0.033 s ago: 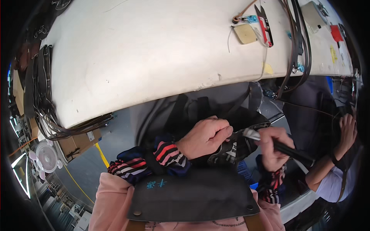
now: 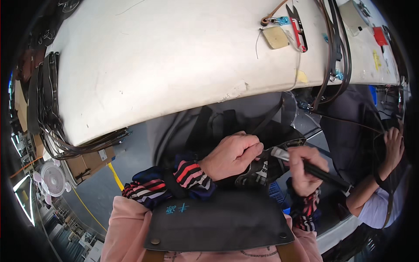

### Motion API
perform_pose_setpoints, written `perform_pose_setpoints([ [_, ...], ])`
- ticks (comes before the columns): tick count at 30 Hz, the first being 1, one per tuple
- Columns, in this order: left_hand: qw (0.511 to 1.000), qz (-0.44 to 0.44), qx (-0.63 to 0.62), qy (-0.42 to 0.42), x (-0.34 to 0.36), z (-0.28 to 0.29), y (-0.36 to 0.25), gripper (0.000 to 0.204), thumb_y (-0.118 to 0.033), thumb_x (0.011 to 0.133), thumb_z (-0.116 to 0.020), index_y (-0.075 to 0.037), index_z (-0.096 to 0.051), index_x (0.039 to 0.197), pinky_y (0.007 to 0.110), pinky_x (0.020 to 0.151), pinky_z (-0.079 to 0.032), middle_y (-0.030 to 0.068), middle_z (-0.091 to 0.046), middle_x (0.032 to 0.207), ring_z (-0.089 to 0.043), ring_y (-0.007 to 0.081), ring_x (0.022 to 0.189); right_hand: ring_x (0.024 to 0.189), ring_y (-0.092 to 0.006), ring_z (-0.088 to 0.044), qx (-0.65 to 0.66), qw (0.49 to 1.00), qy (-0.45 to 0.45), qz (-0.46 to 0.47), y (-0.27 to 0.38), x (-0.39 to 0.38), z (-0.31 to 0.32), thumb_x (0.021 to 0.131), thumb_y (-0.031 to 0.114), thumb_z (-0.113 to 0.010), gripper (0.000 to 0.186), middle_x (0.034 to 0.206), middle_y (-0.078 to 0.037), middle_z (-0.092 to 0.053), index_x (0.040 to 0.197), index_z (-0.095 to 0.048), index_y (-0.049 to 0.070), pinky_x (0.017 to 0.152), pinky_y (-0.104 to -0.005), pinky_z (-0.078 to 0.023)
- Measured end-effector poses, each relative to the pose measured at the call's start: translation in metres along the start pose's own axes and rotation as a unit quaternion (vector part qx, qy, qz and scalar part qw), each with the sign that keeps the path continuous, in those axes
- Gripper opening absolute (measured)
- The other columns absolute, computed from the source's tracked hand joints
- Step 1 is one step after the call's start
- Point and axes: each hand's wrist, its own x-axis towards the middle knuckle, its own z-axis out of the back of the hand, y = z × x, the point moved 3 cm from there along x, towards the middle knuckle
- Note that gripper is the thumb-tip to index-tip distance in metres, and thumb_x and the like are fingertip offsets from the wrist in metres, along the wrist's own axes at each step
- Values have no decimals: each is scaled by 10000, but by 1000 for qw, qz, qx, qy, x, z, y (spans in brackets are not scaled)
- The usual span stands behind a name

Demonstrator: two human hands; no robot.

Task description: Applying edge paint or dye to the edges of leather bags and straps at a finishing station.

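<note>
Fingers (image 2: 252,148) of the left hand (image 2: 231,155) hide the pinched strap (image 2: 279,146).

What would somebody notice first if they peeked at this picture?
Probably the big white table filling the top. Just below its edge, in the middle, the left hand pinches a black zippered piece while the right hand holds a black-handled brush to it. Striped sleeve cuffs stand out too.
</note>
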Motion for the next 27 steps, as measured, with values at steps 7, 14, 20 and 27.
perform_pose_setpoints([
  [7, 998, -23, 59, -21, 3, -6, -2, 247, -157, 890, -457, 9, -489, 710, 311, 616, -391, 86, -506, 630, -449, 216, 643, 471, -199, -542, -63, 994, 32, 88, 1, -16, -20, 704, 33, -631, 44, 599, -78, -575, 706, -590, 49, 453, -268, -424],
  [14, 999, -4, 31, -23, 3, -7, -6, 220, -145, 881, -460, -2, -486, 715, 317, 613, -396, 83, -518, 636, -461, 231, 636, 454, -176, -522, -135, 987, -33, 75, 5, 1, -3, 723, 48, -607, 38, 578, -29, -563, 707, -590, 78, 464, -276, -420],
  [20, 997, -31, 66, -39, 5, -11, 0, 222, -145, 878, -461, -10, -473, 702, 331, 615, -393, 89, -492, 618, -453, 249, 639, 459, -142, -510, -102, 994, -25, -29, -24, -4, -3, 706, -57, -574, 101, 565, -48, -545, 668, -546, 32, 447, -259, -406],
  [27, 996, -31, 81, -34, 4, -8, 0, 214, -140, 886, -457, -9, -482, 718, 325, 630, -392, 83, -491, 636, -456, 242, 651, 534, -191, -555, -51, 991, -57, 110, -41, -13, -5, 656, 21, -643, 83, 600, -46, -558, 700, -589, 66, 522, -288, -442],
])
